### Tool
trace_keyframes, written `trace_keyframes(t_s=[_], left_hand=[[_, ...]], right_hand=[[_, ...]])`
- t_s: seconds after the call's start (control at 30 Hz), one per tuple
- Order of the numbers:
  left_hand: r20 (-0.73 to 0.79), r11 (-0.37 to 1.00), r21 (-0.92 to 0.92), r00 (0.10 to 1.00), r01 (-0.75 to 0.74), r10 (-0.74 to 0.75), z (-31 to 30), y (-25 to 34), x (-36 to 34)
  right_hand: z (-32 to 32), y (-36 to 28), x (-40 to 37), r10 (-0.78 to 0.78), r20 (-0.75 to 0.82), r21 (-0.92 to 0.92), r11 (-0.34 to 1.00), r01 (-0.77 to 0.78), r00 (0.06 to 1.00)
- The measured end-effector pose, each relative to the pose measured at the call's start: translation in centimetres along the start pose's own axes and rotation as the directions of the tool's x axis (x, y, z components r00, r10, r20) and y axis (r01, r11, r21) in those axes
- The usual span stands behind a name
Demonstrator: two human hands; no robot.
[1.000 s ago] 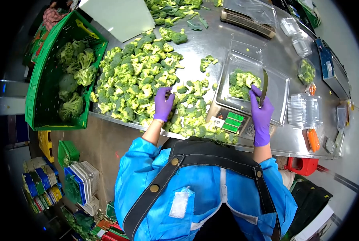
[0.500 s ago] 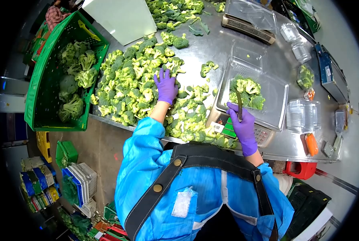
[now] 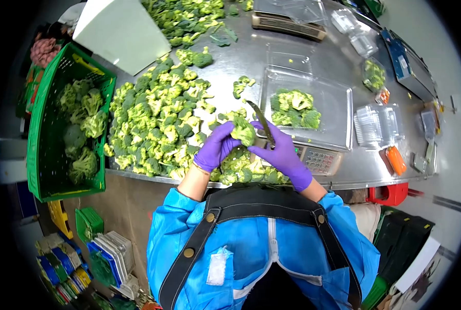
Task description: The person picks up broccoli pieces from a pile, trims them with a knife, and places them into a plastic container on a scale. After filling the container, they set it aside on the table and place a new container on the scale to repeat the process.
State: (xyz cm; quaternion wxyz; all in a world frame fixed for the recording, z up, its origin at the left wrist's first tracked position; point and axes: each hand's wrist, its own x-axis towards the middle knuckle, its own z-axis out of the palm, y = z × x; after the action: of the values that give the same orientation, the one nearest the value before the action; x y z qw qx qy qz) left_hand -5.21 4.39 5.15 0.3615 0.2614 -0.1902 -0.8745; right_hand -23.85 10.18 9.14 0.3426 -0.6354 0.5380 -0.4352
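My left hand, in a purple glove, grips a broccoli floret in front of my chest. Close beside it, my right hand is closed around a knife with a dark curved blade pointing up and away; its fingertips are right at the floret. A wide pile of cut broccoli spreads over the steel table to the left, and more florets lie under my hands. Past my right hand, a clear plastic box holding broccoli pieces rests on a weighing scale.
A green crate with broccoli heads stands at the left. At the back are a white bin and a second scale. Stacked clear containers, a filled box and an orange-handled object lie right.
My left hand has lifted a floret from the pile and moved right. My right hand has brought the knife left beside it, away from the box. The camera view has shifted slightly.
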Motion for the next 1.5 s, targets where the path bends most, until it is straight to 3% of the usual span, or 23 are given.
trace_keyframes(t_s=[0.07, 0.13, 0.23, 0.3, 0.37, 0.4, 0.47, 0.5, 0.53, 0.6, 0.63, 0.67, 0.73, 0.83, 1.0, 1.07, 1.13, 1.17, 1.2, 1.27, 1.3, 1.4, 1.5], left_hand=[[0.041, 0.999, 0.032, 0.999, 0.011, -0.012, -0.1, -1.6, 0.3], [0.006, 0.998, 0.058, 1.000, -0.005, 0.005, 1.1, -1.6, 0.4], [0.018, 0.998, 0.065, 1.000, 0.022, -0.023, 0.6, -1.3, 0.1], [0.022, 0.997, 0.062, 0.998, 0.055, -0.056, -0.5, -1.6, -0.4], [0.004, 0.994, 0.078, 0.997, 0.075, -0.076, -2.0, -2.1, -0.9], [-0.047, 0.990, 0.119, 0.997, 0.074, -0.069, -2.3, -2.2, -1.2], [-0.147, 0.964, 0.258, 0.989, 0.061, -0.023, -2.7, -1.6, -1.6], [-0.193, 0.910, 0.413, 0.980, 0.036, 0.050, -4.4, -1.7, -1.1], [-0.187, 0.800, 0.599, 0.966, -0.033, 0.180, -5.7, -1.1, -0.9], [-0.150, 0.200, 0.979, 0.816, 0.044, 0.558, -7.4, 0.5, -0.9], [-0.012, -0.168, 0.973, 0.758, 0.160, 0.652, -8.9, 1.6, -0.7], [0.158, -0.497, 0.817, 0.715, 0.292, 0.681, -10.1, 2.6, -0.7], [0.031, -0.616, 0.624, 0.772, 0.481, 0.635, -10.3, 3.9, -1.1], [0.057, -0.672, 0.610, 0.822, 0.420, 0.566, -12.6, 3.9, -0.7], [0.249, -0.842, 0.463, 0.871, 0.278, 0.424, -13.3, 3.1, 0.9], [0.246, -0.862, 0.433, 0.886, 0.263, 0.394, -13.2, 3.3, 1.4], [0.239, -0.806, 0.564, 0.899, 0.179, 0.367, -13.6, 3.7, 1.7], [0.270, -0.697, 0.706, 0.860, 0.128, 0.432, -13.7, 4.2, 1.9], [0.275, -0.699, 0.704, 0.858, 0.127, 0.433, -14.3, 4.8, 1.9], [0.190, -0.496, 0.867, 0.884, 0.053, 0.426, -15.6, 5.5, 1.9], [0.108, -0.434, 0.894, 0.889, 0.109, 0.446, -14.0, 5.7, 1.1], [0.223, -0.518, 0.853, 0.848, 0.069, 0.481, -14.3, 4.9, 1.2], [-0.027, -0.561, 0.811, 0.969, 0.165, 0.246, -11.0, 5.3, 1.4]], right_hand=[[-1.3, -1.2, -0.3, 0.285, 0.113, 0.055, 0.955, -0.293, 0.952], [-2.4, -0.2, -0.2, 0.174, -0.081, -0.032, 0.984, -0.177, 0.981], [-5.0, 2.6, 1.0, 0.158, -0.412, 0.180, 0.979, -0.090, 0.898], [-7.8, 3.1, 2.0, 0.217, -0.574, 0.071, 0.974, -0.216, 0.789], [-9.7, 4.4, 2.8, 0.116, -0.673, -0.202, 0.922, -0.332, 0.731], [-10.6, 4.5, 3.1, 0.283, -0.604, -0.256, 0.817, -0.517, 0.745], [-11.4, 8.8, 2.6, 0.167, -0.409, -0.549, 0.740, -0.388, 0.897], [-11.7, 10.8, 2.5, 0.163, -0.393, -0.549, 0.748, -0.373, 0.905], [-12.1, 12.6, 2.2, 0.095, -0.412, -0.531, 0.783, -0.323, 0.906], [-11.7, 12.0, 2.0, 0.031, -0.426, -0.511, 0.816, -0.269, 0.904], [-11.3, 9.1, 2.2, 0.109, -0.507, -0.377, 0.864, -0.334, 0.855], [-11.0, 6.5, 2.4, 0.194, -0.574, -0.233, 0.893, -0.386, 0.796], [-10.5, 4.7, 2.2, 0.279, -0.565, -0.115, 0.905, -0.409, 0.777], [-9.9, 4.7, 1.7, 0.043, -0.518, -0.276, 0.937, -0.214, 0.855], [-7.0, 3.6, 1.2, 0.047, -0.477, -0.212, 0.963, -0.167, 0.878], [-6.0, 1.9, 1.2, 0.220, -0.348, -0.180, 0.938, -0.296, 0.911], [-5.5, 1.7, 0.9, 0.219, -0.339, -0.157, 0.946, -0.285, 0.915], [-5.4, 1.7, 0.7, 0.208, -0.318, -0.141, 0.954, -0.264, 0.925], [-5.4, 1.6, 0.6, 0.196, -0.300, -0.124, 0.962, -0.242, 0.934], [-5.4, 1.3, 0.3, 0.221, -0.303, -0.116, 0.957, -0.266, 0.927], [-5.4, 1.5, 0.0, 0.195, -0.319, -0.143, 0.958, -0.251, 0.927], [-4.8, 2.5, -0.3, 0.108, -0.327, -0.172, 0.970, -0.172, 0.939], [-3.9, 2.9, -0.4, 0.075, -0.294, -0.146, 0.982, -0.122, 0.953]])
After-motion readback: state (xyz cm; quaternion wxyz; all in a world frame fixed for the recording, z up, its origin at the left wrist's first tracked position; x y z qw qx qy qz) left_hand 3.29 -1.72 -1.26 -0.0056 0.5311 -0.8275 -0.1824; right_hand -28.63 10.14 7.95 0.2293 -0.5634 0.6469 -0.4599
